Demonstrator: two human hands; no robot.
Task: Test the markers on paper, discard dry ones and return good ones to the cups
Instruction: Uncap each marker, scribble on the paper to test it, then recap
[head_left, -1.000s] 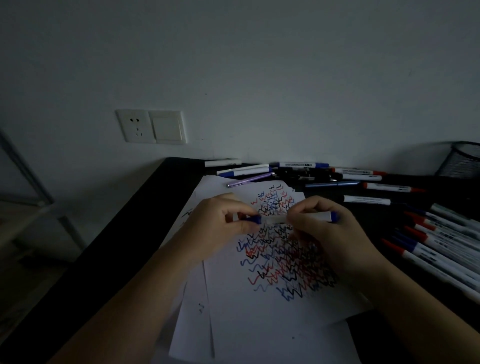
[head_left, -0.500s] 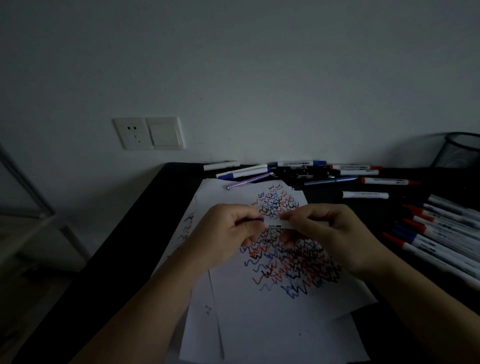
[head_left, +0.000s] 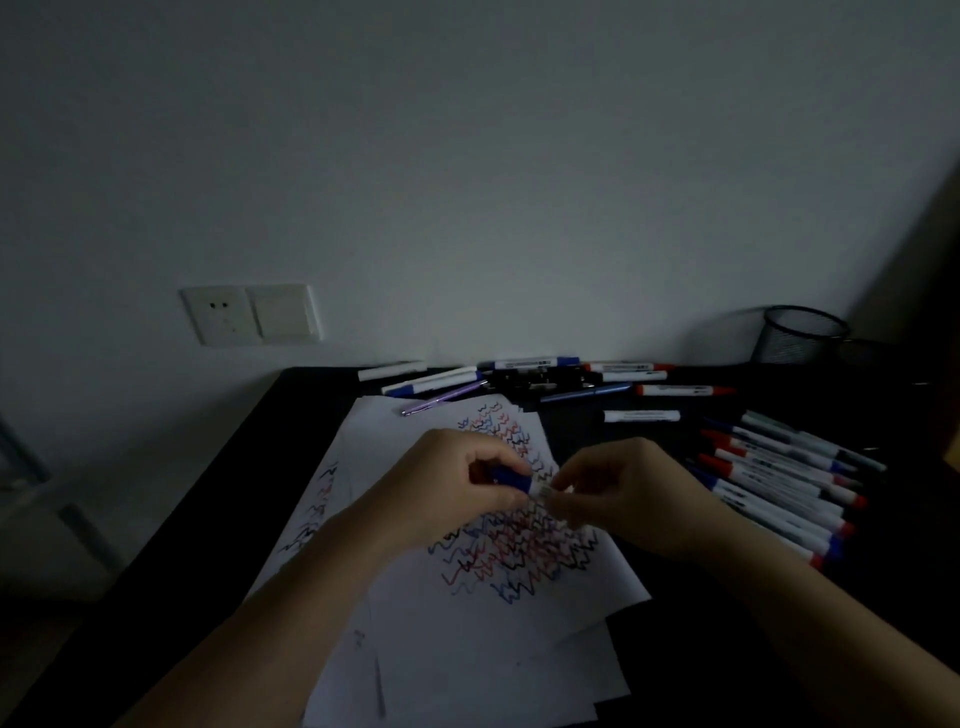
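1. A blue cap (head_left: 511, 478) is pinched in the curled fingers of the left hand (head_left: 457, 493), held above the scribbled paper (head_left: 519, 613).
2. The white barrel of the marker (head_left: 545, 492) is gripped by the right hand (head_left: 623, 493); only a short bit of barrel is seen between the two hands, the rest is hidden by the fingers.
3. Cap and barrel are seen touching or nearly touching at the middle; whether the cap is fully seated cannot be told in the dim light.
4. The paper is covered with red, blue and black zigzag marks and is laid on top of other loose sheets (head_left: 467, 691) on the dark desk (head_left: 727, 649).
5. A further scribbled sheet (head_left: 317, 514) is seen sticking out at the left.
6. A row of capped markers (head_left: 779, 488) with red and blue ends is laid side by side on the desk at the right, just beside the right wrist.
7. More markers and pens (head_left: 545, 376) are scattered along the far edge of the desk, against the wall.
8. A single white marker (head_left: 641, 415) is laid apart, between the far pile and the right row.
9. A black mesh cup (head_left: 800, 338) is stood at the far right corner; its contents cannot be made out.
10. A wall socket and switch plate (head_left: 249, 314) is mounted at the far left on the wall.
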